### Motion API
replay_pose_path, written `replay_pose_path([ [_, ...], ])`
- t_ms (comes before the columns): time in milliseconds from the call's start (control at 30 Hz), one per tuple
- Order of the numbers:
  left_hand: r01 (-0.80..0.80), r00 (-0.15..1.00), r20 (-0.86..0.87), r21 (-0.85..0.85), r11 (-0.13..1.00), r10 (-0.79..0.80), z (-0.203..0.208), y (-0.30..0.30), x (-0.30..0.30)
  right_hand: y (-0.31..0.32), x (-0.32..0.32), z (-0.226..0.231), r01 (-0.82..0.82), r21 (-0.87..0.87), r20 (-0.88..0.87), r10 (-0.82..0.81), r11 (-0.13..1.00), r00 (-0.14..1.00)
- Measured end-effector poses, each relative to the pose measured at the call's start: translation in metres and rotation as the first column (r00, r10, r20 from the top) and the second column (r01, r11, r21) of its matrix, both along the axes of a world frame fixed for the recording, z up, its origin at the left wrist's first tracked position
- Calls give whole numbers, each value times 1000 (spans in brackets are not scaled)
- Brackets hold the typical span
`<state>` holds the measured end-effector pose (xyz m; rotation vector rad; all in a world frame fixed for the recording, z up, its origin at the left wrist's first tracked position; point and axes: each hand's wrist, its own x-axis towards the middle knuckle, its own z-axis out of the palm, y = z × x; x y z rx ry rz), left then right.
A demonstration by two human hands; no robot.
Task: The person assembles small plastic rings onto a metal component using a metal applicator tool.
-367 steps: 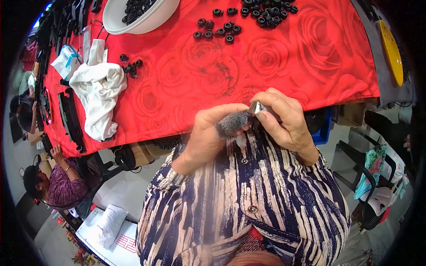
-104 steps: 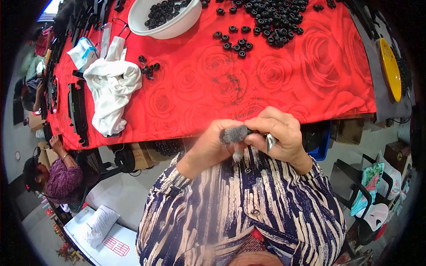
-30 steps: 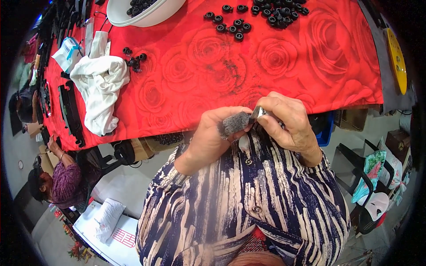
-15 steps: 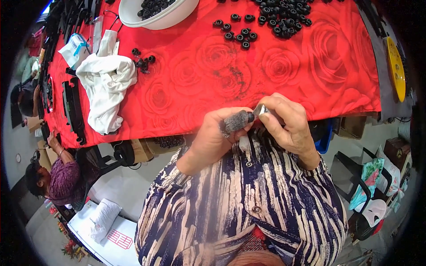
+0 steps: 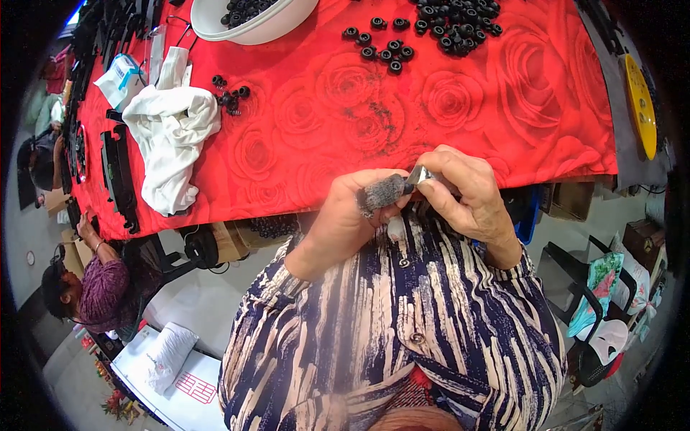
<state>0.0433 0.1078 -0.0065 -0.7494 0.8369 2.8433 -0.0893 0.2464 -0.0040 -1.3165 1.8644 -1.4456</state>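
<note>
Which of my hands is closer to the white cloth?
Left. Your left hand is right of the white cloth and lower in view; your right hand is on that same side, farther away.

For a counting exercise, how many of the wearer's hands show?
2: the left hand, with a grey fuzzy piece, and the right hand, pinching a silver metal piece, by the red rose-patterned tablecloth; some fingers are hidden.
</note>
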Motion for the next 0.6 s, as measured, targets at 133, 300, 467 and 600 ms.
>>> replay_pose_path([
  [133,-13,996,86,-64,998,18,6,4,-3,0,-2,-1,-10,-27,-37,9,1000,999],
  [300,60,998,33,54,997,-62,-2,-4,1,-1,-3,-5,-100,-38,-183,92,994,979],
  [467,-56,997,-59,41,998,58,-3,-6,-4,8,-9,-3,-130,-77,65,135,989,989],
  [600,-76,997,-14,-133,988,75,-2,-1,0,5,-4,8,10,-49,171,-1,999,985],
])
